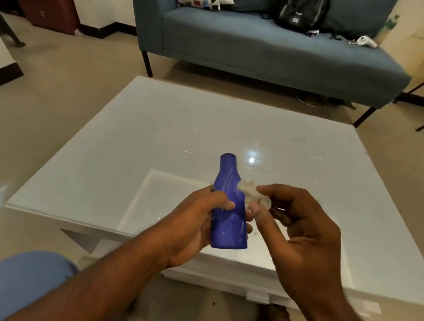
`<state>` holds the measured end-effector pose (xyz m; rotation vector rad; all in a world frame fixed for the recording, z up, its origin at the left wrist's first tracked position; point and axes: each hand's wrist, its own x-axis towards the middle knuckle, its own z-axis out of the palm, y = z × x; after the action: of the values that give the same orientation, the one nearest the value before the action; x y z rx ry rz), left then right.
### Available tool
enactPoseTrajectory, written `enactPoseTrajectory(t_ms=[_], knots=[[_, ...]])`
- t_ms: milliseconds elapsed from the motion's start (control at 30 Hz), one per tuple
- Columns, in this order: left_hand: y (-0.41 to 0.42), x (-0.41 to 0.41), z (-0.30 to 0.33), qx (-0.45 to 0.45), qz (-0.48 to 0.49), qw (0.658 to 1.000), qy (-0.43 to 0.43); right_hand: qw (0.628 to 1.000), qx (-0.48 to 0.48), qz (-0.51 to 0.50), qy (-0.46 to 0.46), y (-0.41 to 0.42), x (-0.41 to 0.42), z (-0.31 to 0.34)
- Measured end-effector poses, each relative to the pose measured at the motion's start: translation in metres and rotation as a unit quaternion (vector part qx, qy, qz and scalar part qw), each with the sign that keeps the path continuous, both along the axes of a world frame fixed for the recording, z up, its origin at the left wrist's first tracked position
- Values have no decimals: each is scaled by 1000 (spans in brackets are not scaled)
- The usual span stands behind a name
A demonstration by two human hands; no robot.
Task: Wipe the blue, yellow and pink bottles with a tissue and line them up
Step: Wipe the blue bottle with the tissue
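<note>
Head view: blue bottle [229, 211], glossy, translucent, wavy-waisted, narrow open neck up, flat base down, held upright above near edge of white glossy table [158, 122]. Gripped round lower body by left hand [191, 231], thumb across front. Crumpled white tissue [252, 193] pinched between thumb and fingers of right hand [298, 230], pressed against bottle's right side at waist.
</note>
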<state>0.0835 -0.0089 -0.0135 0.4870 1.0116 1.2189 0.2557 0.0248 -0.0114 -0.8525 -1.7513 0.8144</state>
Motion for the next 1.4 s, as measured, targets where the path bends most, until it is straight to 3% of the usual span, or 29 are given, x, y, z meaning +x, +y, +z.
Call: enactPoseTrajectory(t_ms=[233, 400, 467, 600, 733, 833, 1000, 1233, 1400], knots=[[12, 15, -11, -67, 8, 997, 22, 988, 111, 7, -111, 10, -7, -10], [13, 10, -13, -73, 0, 997, 36, 958, 170, 100, -207, -4, -7, -9], [9, 10, -15, -67, -21, 996, 54, 957, 188, 70, -208, 8, 1, -7], [-2, 13, -19, -70, -95, 992, 44, 974, 135, -11, -181, 34, 14, 0], [0, 8, -18, -84, -37, 996, 16, 961, 146, 113, -207, 2, -2, -9], [-4, 7, -16, -90, -48, 994, 45, 937, 174, 179, -244, -10, -5, -6], [-17, 26, -12, -93, -121, 982, 108, 954, 138, -9, -266, 24, 15, -1], [-15, 17, 4, -61, -45, 996, 56, 939, 165, 157, -259, -26, 0, 0], [-24, 30, 1, -51, -84, 984, 148, 945, 156, -15, -287, 14, 23, 0]])
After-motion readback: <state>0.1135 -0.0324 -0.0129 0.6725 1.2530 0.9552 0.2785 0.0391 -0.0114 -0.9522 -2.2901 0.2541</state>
